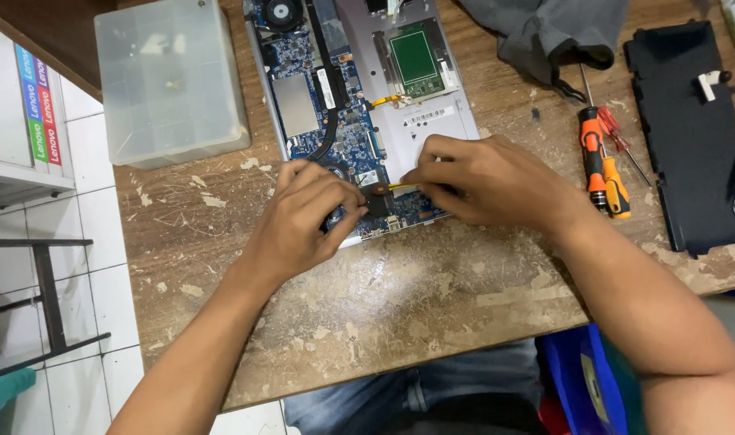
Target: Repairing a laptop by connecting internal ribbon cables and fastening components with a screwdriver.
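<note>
A translucent plastic parts box [170, 80] sits at the worn wooden counter's [367, 306] far-left corner. The left hand [307, 217] presses the opened laptop's blue circuit board [335, 121]; the right hand [484, 181] pinches a thin yellow flat cable [400, 186]. Excess pull may tear it.

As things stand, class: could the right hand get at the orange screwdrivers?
Probably yes. The right hand is busy on the laptop, but only bare table separates it from the screwdrivers.
</note>
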